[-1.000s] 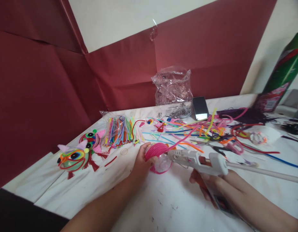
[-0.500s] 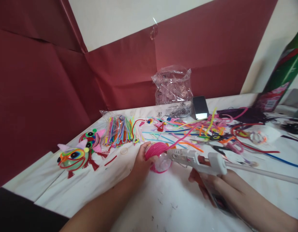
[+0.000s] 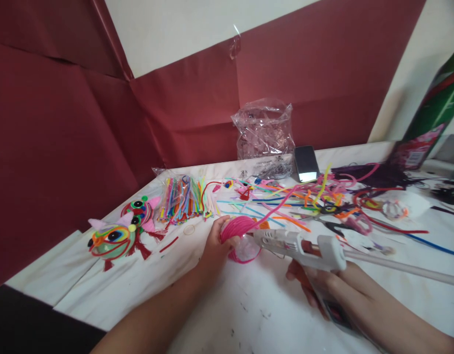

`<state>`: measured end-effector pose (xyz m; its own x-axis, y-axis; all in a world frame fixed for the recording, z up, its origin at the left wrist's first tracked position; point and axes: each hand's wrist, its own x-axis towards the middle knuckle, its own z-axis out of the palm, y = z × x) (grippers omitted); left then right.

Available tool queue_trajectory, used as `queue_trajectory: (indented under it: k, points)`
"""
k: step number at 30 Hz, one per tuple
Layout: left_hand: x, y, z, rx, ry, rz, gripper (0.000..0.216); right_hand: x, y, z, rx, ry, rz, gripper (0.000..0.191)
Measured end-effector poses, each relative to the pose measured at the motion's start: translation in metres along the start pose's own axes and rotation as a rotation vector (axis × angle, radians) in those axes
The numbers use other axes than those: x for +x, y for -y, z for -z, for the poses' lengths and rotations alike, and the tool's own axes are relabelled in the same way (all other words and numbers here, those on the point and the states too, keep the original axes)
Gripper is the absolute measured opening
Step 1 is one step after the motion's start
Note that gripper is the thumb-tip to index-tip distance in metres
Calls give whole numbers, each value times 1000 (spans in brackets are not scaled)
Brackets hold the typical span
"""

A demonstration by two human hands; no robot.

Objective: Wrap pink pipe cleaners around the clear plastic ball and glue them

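My left hand [image 3: 214, 247] grips a clear plastic ball [image 3: 240, 238] partly wound with pink pipe cleaner, holding it on the white table [image 3: 249, 314]. My right hand [image 3: 325, 285] is closed round the handle of a white hot glue gun [image 3: 298, 244]. The gun's nozzle points left and touches the ball's right side. A long glue stick [image 3: 404, 268] juts out of the gun's back toward the right.
Two finished colourful fish-like balls [image 3: 118, 233] lie at the left. A bag of pipe cleaners [image 3: 183, 196], loose pipe cleaners [image 3: 304, 199], scissors [image 3: 332, 227], a phone [image 3: 306, 163], a clear plastic bag [image 3: 264, 135] and a green box [image 3: 431, 118] fill the back.
The glue gun's nozzle has edged slightly left against the ball. Both hands otherwise stay in place.
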<state>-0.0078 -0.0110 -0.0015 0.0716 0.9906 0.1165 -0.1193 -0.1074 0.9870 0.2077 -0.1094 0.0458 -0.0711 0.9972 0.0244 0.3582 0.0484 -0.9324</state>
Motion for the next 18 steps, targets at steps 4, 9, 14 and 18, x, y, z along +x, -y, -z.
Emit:
queue_trajectory:
  k: [4,9,14,18]
  points:
    - [0,-1,-1,15,-39,-16,59,2,-5,3,-28,-34,4,46]
    - [-2,-3,-3,-1,-28,-4,58,6,-8,7,-45,61,-27,47]
    - [-3,-5,-4,11,-34,4,57,6,-7,10,-59,79,10,45]
    - [-3,-5,-4,11,-34,-17,56,7,-11,13,-91,75,-3,48]
